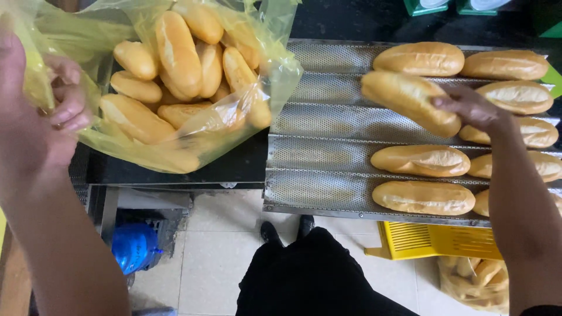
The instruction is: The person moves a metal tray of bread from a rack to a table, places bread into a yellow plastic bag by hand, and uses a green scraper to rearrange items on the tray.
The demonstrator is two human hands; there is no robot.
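My right hand (473, 110) grips a golden bread loaf (407, 99), lifted at a slant above the perforated metal baking tray (322, 152). Several more loaves (421, 160) lie in the tray's grooves on its right half. My left hand (41, 111) clutches the rim of a yellow plastic bag (175, 149) at the left and holds it open. The bag is piled with several loaves (178, 52).
The bag rests on a dark surface (175, 169) beside the tray. Below, on the tiled floor (216, 251), stand a yellow plastic crate (427, 240), a second bag of bread (474, 281) and a blue object (136, 246). My dark trousers (310, 275) show at the bottom middle.
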